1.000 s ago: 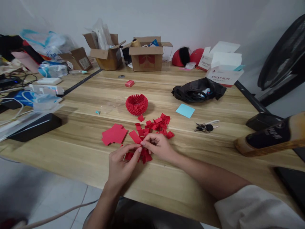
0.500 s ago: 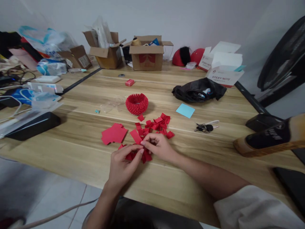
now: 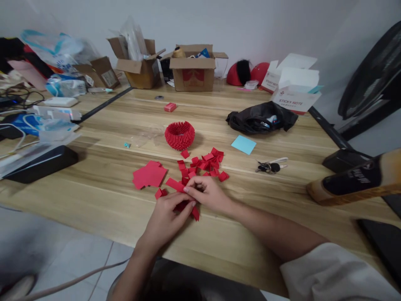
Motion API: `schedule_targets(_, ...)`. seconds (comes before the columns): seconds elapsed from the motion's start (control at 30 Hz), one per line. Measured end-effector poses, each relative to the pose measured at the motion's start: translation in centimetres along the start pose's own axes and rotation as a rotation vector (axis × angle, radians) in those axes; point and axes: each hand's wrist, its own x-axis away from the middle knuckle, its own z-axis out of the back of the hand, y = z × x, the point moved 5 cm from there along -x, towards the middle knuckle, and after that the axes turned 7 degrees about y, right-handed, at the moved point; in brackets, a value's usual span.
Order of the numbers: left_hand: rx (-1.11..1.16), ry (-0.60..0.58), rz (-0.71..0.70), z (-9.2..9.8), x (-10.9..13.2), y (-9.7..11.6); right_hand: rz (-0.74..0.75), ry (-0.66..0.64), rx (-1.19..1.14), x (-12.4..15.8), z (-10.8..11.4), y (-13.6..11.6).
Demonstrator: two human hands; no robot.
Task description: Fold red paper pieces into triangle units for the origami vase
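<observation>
Between my two hands is a red paper strip (image 3: 175, 184), its far end sticking out to the upper left. My right hand (image 3: 206, 193) pinches it between thumb and fingertips. My left hand (image 3: 171, 215) meets it from the near side, thumb and fingers closed on its lower part, which the fingers mostly hide. Folded red paper pieces (image 3: 208, 161) lie scattered just beyond the hands, and a few more lie beneath them. A stack of flat red paper (image 3: 149, 174) rests to the left. Farther back stands a round red bowl of folded paper pieces (image 3: 179, 137).
A blue sticky note (image 3: 243, 144), keys (image 3: 268, 166) and a black plastic bag (image 3: 262, 118) lie on the right. A bottle (image 3: 354, 179) stands at the right edge. Cardboard boxes (image 3: 192, 77) line the wall. A black case (image 3: 42, 164) sits at left, and a small red box (image 3: 170, 107) lies behind the bowl.
The paper strip has turned to point more to the left. My left hand has shifted slightly right and down, with its thumb nearer the right hand.
</observation>
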Motion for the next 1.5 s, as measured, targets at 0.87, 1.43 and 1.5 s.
schedule_targets(0.87,0.246,0.592,0.290,2.1,1.5,-2.5,-0.005,0.020,-0.081,0.2,0.1,0.0)
schedule_targets(1.43,0.149,0.549,0.188,2.2,1.4,-2.1,0.110,0.045,-0.086,0.4,0.5,-0.9)
schedule_targets(1.5,0.149,0.553,0.168,2.3,1.3,-1.9,0.095,0.031,-0.117,0.3,0.4,-0.9)
